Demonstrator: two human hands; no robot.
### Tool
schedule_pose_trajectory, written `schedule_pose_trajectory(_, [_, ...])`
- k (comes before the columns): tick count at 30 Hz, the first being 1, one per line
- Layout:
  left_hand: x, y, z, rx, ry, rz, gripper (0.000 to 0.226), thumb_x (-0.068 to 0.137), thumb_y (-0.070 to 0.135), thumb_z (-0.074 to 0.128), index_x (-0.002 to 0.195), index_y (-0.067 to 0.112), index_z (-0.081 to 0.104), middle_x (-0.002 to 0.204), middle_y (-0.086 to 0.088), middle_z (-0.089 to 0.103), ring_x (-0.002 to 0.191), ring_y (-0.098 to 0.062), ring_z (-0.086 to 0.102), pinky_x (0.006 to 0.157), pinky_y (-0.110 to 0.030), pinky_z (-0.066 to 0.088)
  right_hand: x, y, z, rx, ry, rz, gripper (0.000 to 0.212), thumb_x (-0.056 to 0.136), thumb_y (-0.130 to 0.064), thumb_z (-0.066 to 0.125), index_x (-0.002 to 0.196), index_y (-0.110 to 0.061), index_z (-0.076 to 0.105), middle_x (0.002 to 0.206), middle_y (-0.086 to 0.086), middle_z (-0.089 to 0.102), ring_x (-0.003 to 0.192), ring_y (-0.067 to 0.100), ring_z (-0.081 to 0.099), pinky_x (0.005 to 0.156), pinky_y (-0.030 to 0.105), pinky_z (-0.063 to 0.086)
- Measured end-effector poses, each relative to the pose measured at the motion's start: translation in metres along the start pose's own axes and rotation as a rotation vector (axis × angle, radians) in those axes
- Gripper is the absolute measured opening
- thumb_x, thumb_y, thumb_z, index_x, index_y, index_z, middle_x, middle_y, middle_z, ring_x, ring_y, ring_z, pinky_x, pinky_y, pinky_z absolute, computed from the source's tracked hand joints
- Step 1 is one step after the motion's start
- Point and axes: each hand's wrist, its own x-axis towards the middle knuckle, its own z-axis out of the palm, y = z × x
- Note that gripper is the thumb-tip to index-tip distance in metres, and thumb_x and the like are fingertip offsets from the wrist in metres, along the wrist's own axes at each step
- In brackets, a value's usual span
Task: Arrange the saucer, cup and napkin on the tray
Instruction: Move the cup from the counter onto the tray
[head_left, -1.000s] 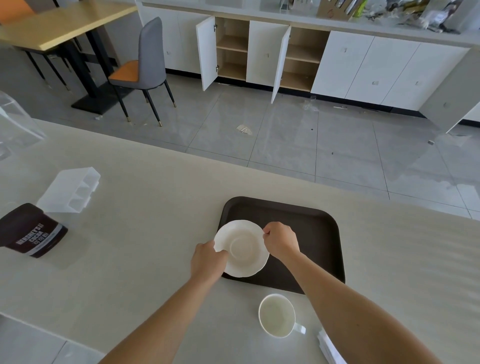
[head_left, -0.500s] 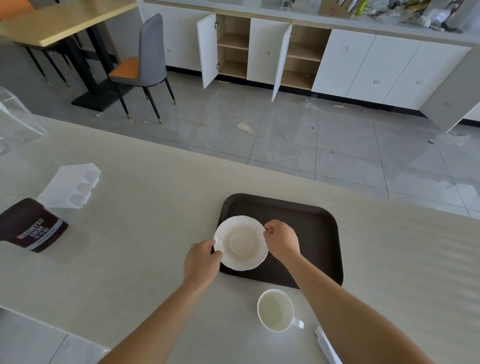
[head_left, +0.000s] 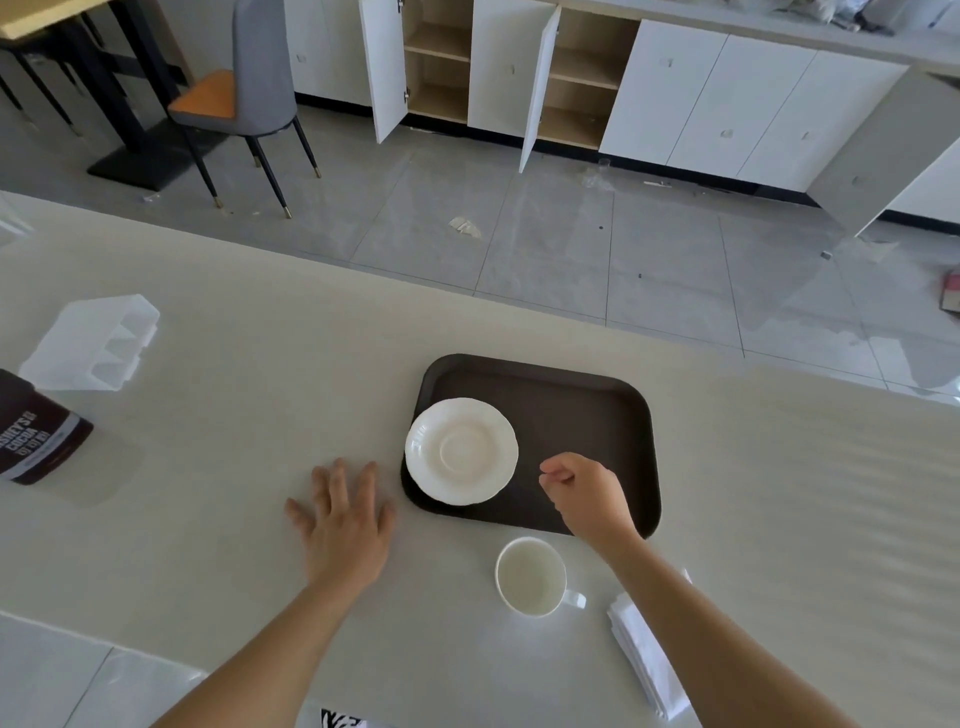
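Observation:
A white scalloped saucer (head_left: 461, 450) lies on the left part of the dark brown tray (head_left: 582, 415), its left rim over the tray's edge. My left hand (head_left: 345, 519) rests flat on the counter left of the tray, fingers spread, holding nothing. Over the tray's near right area hovers my right hand (head_left: 584, 496), its fingers curled and empty, just right of the saucer. The white cup (head_left: 531, 577) stands upright on the counter in front of the tray, handle to the right. A stack of white napkins (head_left: 647, 660) lies partly hidden under my right forearm.
A brown cocoa tin (head_left: 36, 431) lies at the counter's left edge, with a white plastic holder (head_left: 91, 343) behind it. Beyond the counter are tiled floor, a grey chair (head_left: 244, 98) and white cabinets, some with open doors.
Both hands have let go of the saucer, which now rests on the tray. My left hand moved left onto the counter and my right hand drew back to the right.

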Motion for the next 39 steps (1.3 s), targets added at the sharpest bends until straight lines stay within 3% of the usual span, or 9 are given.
schedule_pose_trajectory(5, [-0.002, 0.001, 0.010, -0.003, 0.072, 0.004, 0.067, 0.090, 0.048, 0.023, 0.151, 0.024, 0.035, 0.159, -0.018, 0.026, 0.151, -0.041, 0.013, 0.114, -0.070, 0.005, -0.041, 0.019, -0.013, -0.056, -0.016, -0.022, 0.016, 0.095, -0.020, 0.060, 0.096, -0.024, 0.076, 0.081, -0.019, 0.066, 0.079, 0.008, 0.064, 0.067, 0.016, 0.049])
schedule_pose_trajectory(9, [-0.003, 0.002, 0.013, 0.011, 0.113, -0.007, 0.066, 0.090, 0.048, 0.022, 0.150, 0.024, 0.035, 0.159, -0.016, 0.026, 0.151, -0.040, 0.013, 0.114, -0.068, 0.006, -0.068, 0.032, -0.028, -0.119, -0.106, -0.028, 0.018, 0.096, -0.022, 0.057, 0.090, -0.020, 0.074, 0.087, -0.005, 0.073, 0.081, 0.016, 0.067, 0.070, 0.026, 0.055])
schedule_pose_trajectory(13, [-0.003, 0.002, 0.013, 0.006, 0.129, -0.019, 0.059, 0.094, 0.044, 0.034, 0.150, 0.025, 0.035, 0.160, -0.015, 0.026, 0.151, -0.039, 0.012, 0.115, -0.067, 0.005, -0.085, 0.043, -0.034, -0.111, -0.234, -0.041, 0.019, 0.094, -0.018, 0.060, 0.102, -0.026, 0.075, 0.094, -0.018, 0.069, 0.083, 0.001, 0.065, 0.068, 0.006, 0.046])
schedule_pose_trajectory(18, [-0.002, 0.000, 0.016, -0.009, 0.155, -0.026, 0.057, 0.094, 0.041, 0.046, 0.148, 0.026, 0.037, 0.159, -0.013, 0.028, 0.151, -0.037, 0.013, 0.116, -0.067, 0.007, -0.097, 0.050, -0.030, -0.115, -0.296, -0.071, 0.023, 0.079, -0.026, 0.073, 0.102, -0.032, 0.073, 0.095, -0.019, 0.068, 0.084, 0.001, 0.066, 0.077, 0.018, 0.055])
schedule_pose_trajectory(20, [-0.001, -0.001, 0.017, -0.009, 0.166, -0.023, 0.057, 0.094, 0.043, 0.045, 0.148, 0.027, 0.037, 0.159, -0.013, 0.028, 0.151, -0.037, 0.013, 0.116, -0.066, 0.007, -0.100, 0.051, -0.027, -0.144, -0.268, -0.127, 0.024, 0.080, -0.034, 0.077, 0.103, -0.029, 0.073, 0.095, -0.018, 0.068, 0.080, 0.004, 0.065, 0.074, 0.021, 0.055])
schedule_pose_trajectory(26, [0.002, -0.005, 0.021, -0.017, 0.175, -0.018, 0.058, 0.093, 0.045, 0.044, 0.148, 0.028, 0.037, 0.159, -0.012, 0.027, 0.151, -0.035, 0.011, 0.116, -0.066, 0.005, -0.106, 0.053, -0.020, -0.136, -0.156, -0.324, 0.015, 0.088, -0.020, 0.075, 0.102, -0.017, 0.078, 0.086, -0.007, 0.065, 0.070, 0.009, 0.059, 0.069, 0.025, 0.052])
schedule_pose_trajectory(31, [0.002, -0.005, 0.021, -0.030, 0.206, -0.006, 0.062, 0.089, 0.051, 0.033, 0.146, 0.028, 0.038, 0.158, -0.012, 0.029, 0.151, -0.036, 0.014, 0.115, -0.066, 0.008, -0.104, 0.049, -0.025, -0.104, -0.030, -0.361, 0.011, 0.088, -0.016, 0.074, 0.099, -0.016, 0.079, 0.087, -0.006, 0.068, 0.068, 0.004, 0.054, 0.065, 0.012, 0.043])
schedule_pose_trajectory(36, [0.001, -0.003, 0.018, -0.029, 0.206, -0.016, 0.064, 0.088, 0.051, 0.028, 0.147, 0.028, 0.038, 0.158, -0.012, 0.030, 0.151, -0.035, 0.013, 0.116, -0.065, 0.007, -0.086, 0.040, -0.041, -0.050, 0.088, -0.373, 0.013, 0.085, -0.009, 0.077, 0.097, -0.012, 0.080, 0.085, -0.001, 0.067, 0.067, 0.014, 0.062, 0.061, 0.024, 0.051])
schedule_pose_trajectory(39, [0.000, -0.002, 0.018, -0.022, 0.212, -0.014, 0.064, 0.087, 0.050, 0.030, 0.147, 0.027, 0.039, 0.157, -0.013, 0.031, 0.150, -0.035, 0.015, 0.116, -0.065, 0.009, -0.070, 0.035, -0.046, -0.008, 0.210, -0.373, 0.011, 0.083, -0.004, 0.077, 0.091, -0.011, 0.080, 0.083, 0.000, 0.068, 0.068, 0.015, 0.064, 0.061, 0.023, 0.050])
